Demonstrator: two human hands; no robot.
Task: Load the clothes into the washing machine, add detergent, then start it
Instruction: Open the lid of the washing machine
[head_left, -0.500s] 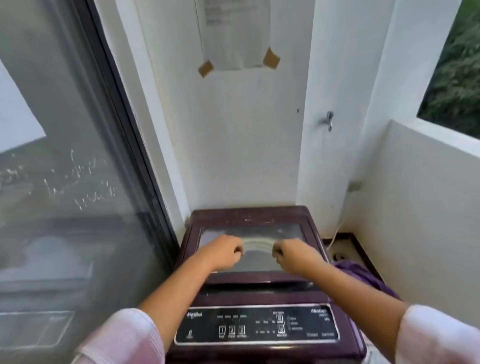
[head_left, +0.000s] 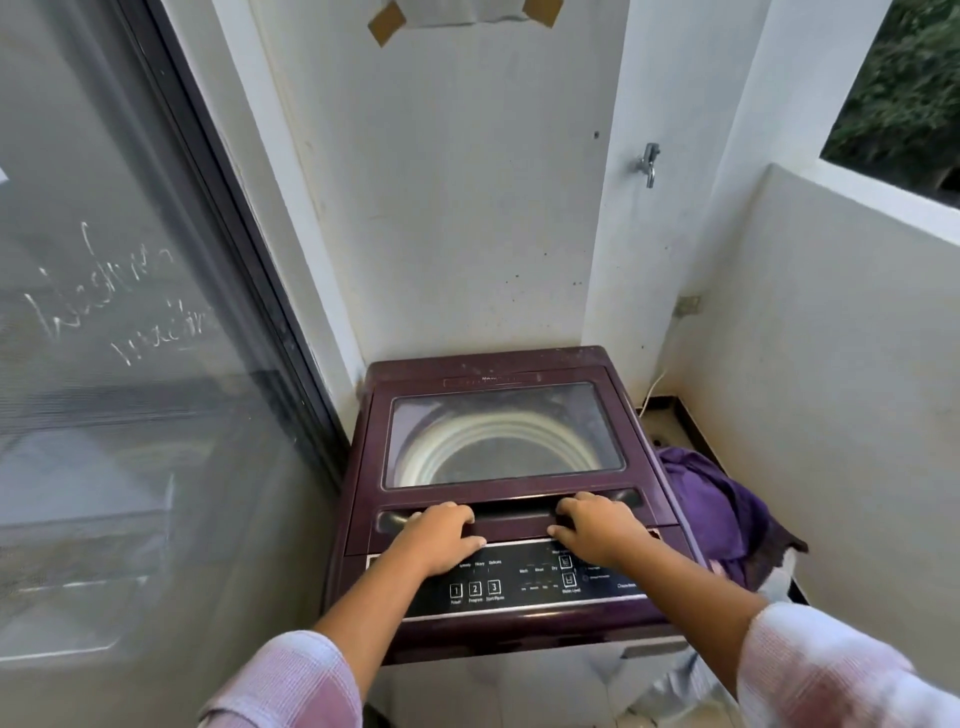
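Observation:
A dark maroon top-loading washing machine (head_left: 363, 467) stands in the corner. Its lid (head_left: 501, 434) with a glass window lies flat and closed, and the pale drum ring shows through the glass. My left hand (head_left: 441, 535) and my right hand (head_left: 597, 525) both sit on the handle recess (head_left: 514, 512) at the lid's front edge, fingers curled into it, thumbs on the near side. The black control panel (head_left: 519, 582) lies just below my wrists. A heap of purple clothes (head_left: 717, 509) lies to the right of the machine.
A glass sliding door (head_left: 130, 364) with scribbled writing fills the left side. White walls close in behind and on the right, with a tap (head_left: 648, 163) on the back wall. A low parapet wall (head_left: 857, 312) runs along the right. A taped paper (head_left: 467, 13) hangs above.
Both hands have come back from over the glass window to the handle at the lid's front edge. The camera has tilted down and moved closer to the machine.

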